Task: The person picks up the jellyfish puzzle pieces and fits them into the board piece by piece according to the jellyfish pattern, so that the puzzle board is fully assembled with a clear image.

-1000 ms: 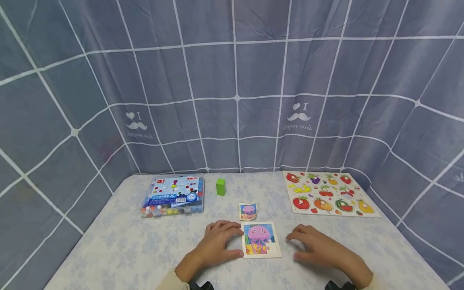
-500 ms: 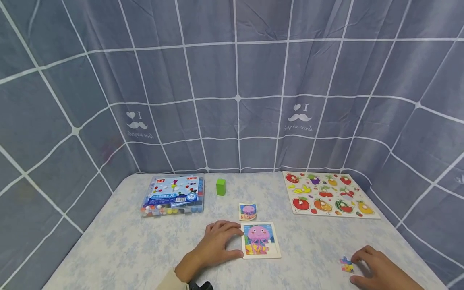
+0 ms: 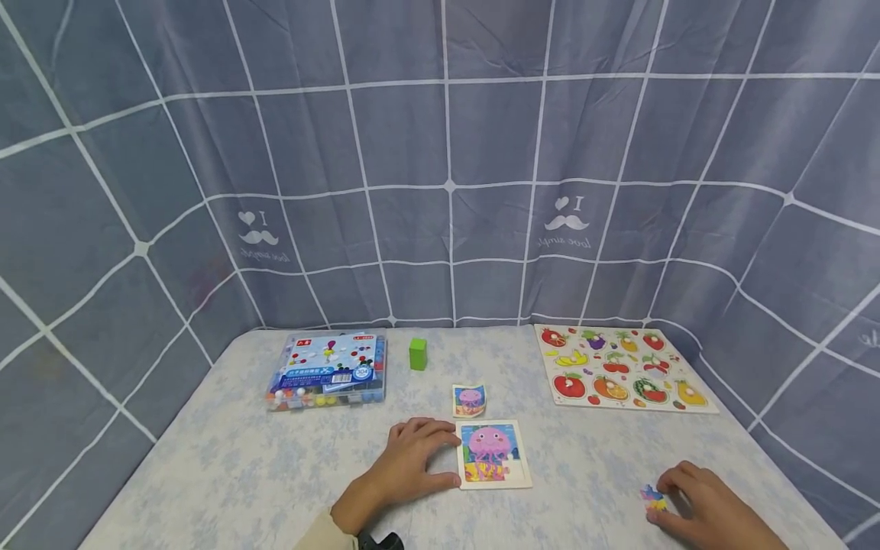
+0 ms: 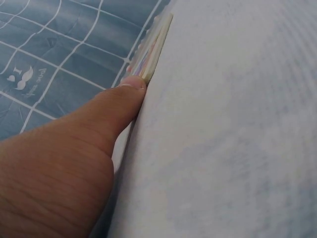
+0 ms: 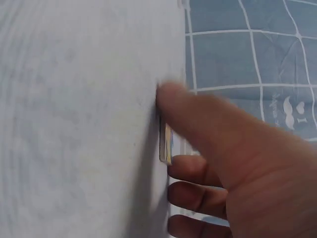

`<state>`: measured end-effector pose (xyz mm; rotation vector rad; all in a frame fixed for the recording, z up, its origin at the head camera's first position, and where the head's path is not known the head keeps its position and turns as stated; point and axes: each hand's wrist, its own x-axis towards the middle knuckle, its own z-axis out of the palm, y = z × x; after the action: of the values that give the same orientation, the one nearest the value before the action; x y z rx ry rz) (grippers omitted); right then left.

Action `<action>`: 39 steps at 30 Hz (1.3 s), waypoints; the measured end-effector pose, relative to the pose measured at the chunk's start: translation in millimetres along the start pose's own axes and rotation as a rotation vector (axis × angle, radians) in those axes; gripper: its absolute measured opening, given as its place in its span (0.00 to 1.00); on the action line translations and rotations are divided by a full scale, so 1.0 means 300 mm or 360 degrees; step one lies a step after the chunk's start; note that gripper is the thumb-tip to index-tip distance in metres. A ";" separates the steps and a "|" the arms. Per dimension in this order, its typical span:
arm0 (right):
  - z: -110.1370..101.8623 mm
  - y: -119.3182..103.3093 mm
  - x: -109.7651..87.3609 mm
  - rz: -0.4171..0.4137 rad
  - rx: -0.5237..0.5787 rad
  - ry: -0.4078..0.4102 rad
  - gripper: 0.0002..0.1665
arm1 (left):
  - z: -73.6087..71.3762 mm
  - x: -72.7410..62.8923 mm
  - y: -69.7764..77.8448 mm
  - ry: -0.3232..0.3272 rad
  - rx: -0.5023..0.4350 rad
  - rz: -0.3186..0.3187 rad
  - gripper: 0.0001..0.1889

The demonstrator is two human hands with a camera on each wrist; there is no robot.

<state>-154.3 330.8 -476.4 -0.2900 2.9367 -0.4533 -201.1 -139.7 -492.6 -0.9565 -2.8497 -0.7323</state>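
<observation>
A square wooden jigsaw tray with a pink jellyfish picture lies flat at the near middle, its lower right corner showing bare board. My left hand rests at its left side, thumb and fingers spread along that edge; in the left wrist view the thumb touches the tray's side. Off to the right, my right hand pinches a small colourful jigsaw piece between thumb and fingers, low at the tabletop. The right wrist view has that piece seen edge-on, partly hidden by the blurred thumb.
Behind the tray lies a small jellyfish picture card. A green block stands farther back, left of it. A clear parts box sits at back left, a fruit puzzle board at back right. A grey-blue curtain encloses the table.
My right hand has gone from beside the tray to the far right, reached the jigsaw piece and shifted slightly left with it. The left hand and tray have kept their place.
</observation>
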 end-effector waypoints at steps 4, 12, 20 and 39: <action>0.004 -0.004 0.001 0.0000 -0.0019 0.0037 0.22 | 0.003 0.000 -0.001 -0.0017 -0.0010 -0.0017 0.28; -0.011 0.005 0.014 -0.0138 -0.0013 0.0065 0.20 | -0.005 0.002 -0.001 0.0021 0.0012 0.0017 0.28; -0.019 0.025 0.012 -0.0233 0.0017 0.0035 0.17 | -0.009 -0.001 0.003 0.0022 -0.0005 0.0014 0.28; -0.008 -0.277 0.169 -0.0758 0.0159 0.0126 0.13 | -0.003 -0.004 0.000 0.0026 0.0036 0.0031 0.28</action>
<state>-190.1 243.0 -454.4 -0.9865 2.8906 -0.6805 -200.2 -140.8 -492.0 -0.9689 -2.8242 -0.7010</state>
